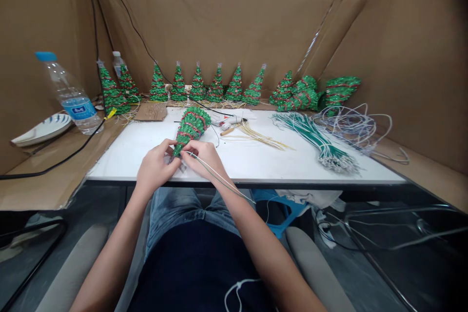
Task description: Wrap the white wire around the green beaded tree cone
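A small green Christmas tree (191, 124) with red garland lies tilted on the white board, its narrow tip toward me. My left hand (156, 163) pinches the tip from the left side. From the right, my right hand (203, 158) closes its thumb and finger at the same tip, on thin white and green wires (215, 173). Those wires trail back over my right forearm. A little clear piece shows between the hands, too small to make out. Behind the tree lies a white glue gun (230, 119).
Several similar trees (197, 85) line the back, with more lying at the right. A bundle of green and white wires (321, 144), a tangle of pale cable (360, 126) and yellow wires (261, 136) rest on the board (124, 156). At left stand a water bottle (75, 100) and a dish (46, 129).
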Demonstrator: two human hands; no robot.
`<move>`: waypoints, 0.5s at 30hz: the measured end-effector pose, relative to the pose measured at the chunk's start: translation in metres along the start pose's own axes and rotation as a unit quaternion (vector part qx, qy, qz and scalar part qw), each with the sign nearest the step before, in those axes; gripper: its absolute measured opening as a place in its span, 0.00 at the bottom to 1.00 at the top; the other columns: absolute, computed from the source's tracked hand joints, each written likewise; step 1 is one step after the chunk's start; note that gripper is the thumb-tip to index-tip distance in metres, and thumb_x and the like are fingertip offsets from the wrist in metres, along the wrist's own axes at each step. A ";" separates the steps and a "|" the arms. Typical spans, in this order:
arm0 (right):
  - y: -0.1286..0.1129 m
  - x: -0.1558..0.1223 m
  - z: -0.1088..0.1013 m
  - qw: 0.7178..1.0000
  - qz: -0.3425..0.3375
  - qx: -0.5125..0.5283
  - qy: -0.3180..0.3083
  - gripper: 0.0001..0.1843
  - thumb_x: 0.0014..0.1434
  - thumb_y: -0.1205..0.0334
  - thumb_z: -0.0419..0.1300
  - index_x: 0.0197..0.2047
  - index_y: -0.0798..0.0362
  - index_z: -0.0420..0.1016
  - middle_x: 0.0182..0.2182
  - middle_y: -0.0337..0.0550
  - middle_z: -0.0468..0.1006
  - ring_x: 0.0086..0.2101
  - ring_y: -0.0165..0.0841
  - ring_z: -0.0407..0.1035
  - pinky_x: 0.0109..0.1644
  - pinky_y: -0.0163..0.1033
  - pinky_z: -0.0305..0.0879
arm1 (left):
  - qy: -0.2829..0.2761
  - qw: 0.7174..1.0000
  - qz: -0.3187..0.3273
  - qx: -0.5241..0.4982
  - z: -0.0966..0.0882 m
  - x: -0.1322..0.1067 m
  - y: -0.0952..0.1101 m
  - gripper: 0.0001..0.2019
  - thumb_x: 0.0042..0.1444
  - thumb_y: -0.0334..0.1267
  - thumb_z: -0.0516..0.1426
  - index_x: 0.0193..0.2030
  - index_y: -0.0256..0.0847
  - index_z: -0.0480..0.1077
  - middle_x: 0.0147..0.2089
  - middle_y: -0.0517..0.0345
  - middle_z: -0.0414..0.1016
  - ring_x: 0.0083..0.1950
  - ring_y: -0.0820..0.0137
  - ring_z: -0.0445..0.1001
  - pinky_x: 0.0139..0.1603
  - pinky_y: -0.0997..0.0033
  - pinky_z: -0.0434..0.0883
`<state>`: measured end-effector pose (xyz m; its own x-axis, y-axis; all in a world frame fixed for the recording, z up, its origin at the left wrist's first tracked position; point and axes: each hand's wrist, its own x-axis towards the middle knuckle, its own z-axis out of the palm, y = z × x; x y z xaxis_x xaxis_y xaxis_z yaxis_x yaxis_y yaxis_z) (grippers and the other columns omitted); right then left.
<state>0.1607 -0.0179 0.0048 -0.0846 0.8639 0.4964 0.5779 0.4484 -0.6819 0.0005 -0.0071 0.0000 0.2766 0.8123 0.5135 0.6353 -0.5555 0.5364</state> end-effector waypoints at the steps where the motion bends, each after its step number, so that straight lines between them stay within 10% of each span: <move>1: 0.000 0.000 0.000 1.000 -0.002 0.002 0.000 0.05 0.52 0.65 0.59 0.30 0.53 0.77 0.25 0.38 0.79 0.26 0.29 0.69 0.33 0.32 0.62 | 0.000 1.000 -0.001 0.000 0.000 0.000 0.000 0.19 0.50 0.38 0.54 0.51 0.40 0.68 0.36 0.56 0.75 0.39 0.65 0.75 0.49 0.65 0.70; 15: 0.000 0.000 -0.001 1.000 0.016 -0.010 -0.004 0.07 0.54 0.65 0.57 0.31 0.52 0.77 0.27 0.39 0.79 0.29 0.29 0.70 0.35 0.32 0.62 | -0.003 1.000 0.001 0.002 0.000 0.000 -0.001 0.19 0.50 0.37 0.54 0.50 0.42 0.68 0.36 0.57 0.75 0.39 0.65 0.75 0.49 0.64 0.70</move>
<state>0.1615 -0.0181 0.0047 -0.0720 0.8796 0.4703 0.5965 0.4159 -0.6864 -0.0001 -0.0061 -0.0005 0.2830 0.8120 0.5105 0.6368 -0.5571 0.5331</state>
